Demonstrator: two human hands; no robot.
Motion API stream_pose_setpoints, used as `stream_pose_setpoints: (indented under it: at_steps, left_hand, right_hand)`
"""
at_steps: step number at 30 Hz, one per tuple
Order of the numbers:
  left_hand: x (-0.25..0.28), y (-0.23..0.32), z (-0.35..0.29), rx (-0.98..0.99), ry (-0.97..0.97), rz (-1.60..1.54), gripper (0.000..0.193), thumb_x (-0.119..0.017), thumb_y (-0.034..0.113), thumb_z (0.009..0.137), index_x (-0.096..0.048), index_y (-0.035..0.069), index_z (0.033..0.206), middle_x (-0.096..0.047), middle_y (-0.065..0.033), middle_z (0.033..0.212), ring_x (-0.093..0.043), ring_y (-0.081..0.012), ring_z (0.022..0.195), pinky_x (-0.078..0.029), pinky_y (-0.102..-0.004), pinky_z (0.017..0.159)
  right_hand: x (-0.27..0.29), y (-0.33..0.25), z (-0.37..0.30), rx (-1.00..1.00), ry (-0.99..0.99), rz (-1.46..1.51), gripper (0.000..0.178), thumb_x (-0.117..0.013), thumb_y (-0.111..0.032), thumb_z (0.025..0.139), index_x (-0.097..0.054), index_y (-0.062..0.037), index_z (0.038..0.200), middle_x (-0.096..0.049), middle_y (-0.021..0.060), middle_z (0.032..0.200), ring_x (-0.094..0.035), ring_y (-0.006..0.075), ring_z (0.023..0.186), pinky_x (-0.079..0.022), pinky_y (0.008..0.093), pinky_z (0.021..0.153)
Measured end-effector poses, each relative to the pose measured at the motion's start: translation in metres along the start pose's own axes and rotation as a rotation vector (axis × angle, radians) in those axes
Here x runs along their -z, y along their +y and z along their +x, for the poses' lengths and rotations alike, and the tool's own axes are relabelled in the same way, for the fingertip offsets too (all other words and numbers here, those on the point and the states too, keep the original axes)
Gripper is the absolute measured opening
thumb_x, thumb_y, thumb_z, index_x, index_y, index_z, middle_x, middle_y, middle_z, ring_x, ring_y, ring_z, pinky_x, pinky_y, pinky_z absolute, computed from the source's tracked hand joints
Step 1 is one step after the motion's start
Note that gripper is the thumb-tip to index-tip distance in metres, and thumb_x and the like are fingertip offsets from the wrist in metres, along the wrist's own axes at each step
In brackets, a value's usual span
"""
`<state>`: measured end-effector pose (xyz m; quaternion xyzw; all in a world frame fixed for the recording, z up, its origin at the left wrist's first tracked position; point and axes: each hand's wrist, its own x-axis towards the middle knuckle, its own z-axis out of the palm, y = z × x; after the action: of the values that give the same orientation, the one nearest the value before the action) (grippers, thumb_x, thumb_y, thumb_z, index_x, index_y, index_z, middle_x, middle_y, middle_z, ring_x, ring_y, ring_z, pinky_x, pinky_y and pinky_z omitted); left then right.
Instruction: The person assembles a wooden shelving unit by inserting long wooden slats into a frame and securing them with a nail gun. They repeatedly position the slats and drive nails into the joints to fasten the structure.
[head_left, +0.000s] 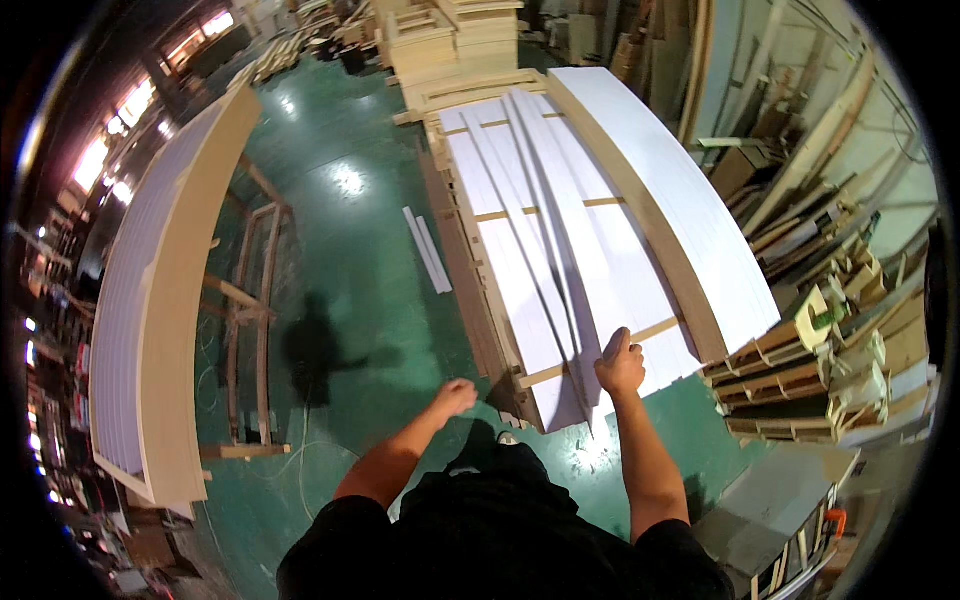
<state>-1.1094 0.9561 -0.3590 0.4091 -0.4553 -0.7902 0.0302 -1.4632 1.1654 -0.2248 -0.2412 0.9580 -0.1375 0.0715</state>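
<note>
My right hand (620,368) is closed at the near end of a long white strip (568,215), by its right edge. The strip lies lengthwise over a stack of white panels (506,277). Thin tan bands (604,202) cross the stack. Dark grooves or gaps run beside the strip. My left hand (456,398) hangs above the green floor, left of the stack's near corner. Its fingers are curled in, and nothing shows in them. On the stack's right side lies another white panel (665,170) with a brown wooden edge (645,225).
At the left, a long white panel with a pale wooden edge (170,290) stands by a wooden trestle (262,300). Two short white strips (427,250) lie on the green floor (350,240). Pale timber (450,40) is piled beyond. Shelved offcuts (790,360) and a grey box (770,505) are at the right.
</note>
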Motion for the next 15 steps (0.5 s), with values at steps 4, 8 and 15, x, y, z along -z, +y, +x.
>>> stream_pose_setpoints:
  at_steps: [4, 8, 15]
  left_hand:
    - [0.078, -0.133, -0.088, 0.335, 0.164, 0.643, 0.028, -0.058, 0.032, 0.105, -0.068, 0.007, 0.099, -0.066, -0.0096, 0.09, -0.062, -0.0257, 0.081, -0.051, -0.0459, 0.073]
    - [0.152, -0.265, -0.162, 0.37, 0.19, 0.806, 0.034, -0.051, 0.033, 0.108, -0.071, 0.006, 0.111, -0.067, -0.0144, 0.111, -0.062, -0.0358, 0.101, -0.05, -0.0557, 0.088]
    - [0.145, -0.318, -0.262, 0.171, 0.603, 0.13, 0.04, -0.056, 0.039, 0.101, -0.073, 0.007, 0.117, -0.071, -0.0162, 0.114, -0.066, -0.0375, 0.101, -0.053, -0.0556, 0.087]
  right_hand:
    - [-0.031, 0.004, -0.008, 0.021, -0.077, -0.125, 0.095, -0.085, -0.047, 0.074, -0.038, -0.0154, 0.15, -0.056, 0.0224, 0.136, -0.056, 0.0441, 0.126, -0.048, 0.0632, 0.098]
    - [-0.069, 0.047, -0.019, 0.079, -0.185, -0.032, 0.074, -0.077, -0.051, 0.083, -0.053, -0.0054, 0.137, -0.057, 0.0231, 0.136, -0.051, 0.0459, 0.131, -0.048, 0.0635, 0.099]
    - [-0.096, -0.046, -0.07, 0.434, 0.181, -0.23, 0.076, -0.069, -0.042, 0.092, -0.04, -0.0129, 0.156, -0.039, 0.0225, 0.158, -0.047, 0.0386, 0.139, -0.044, 0.062, 0.106]
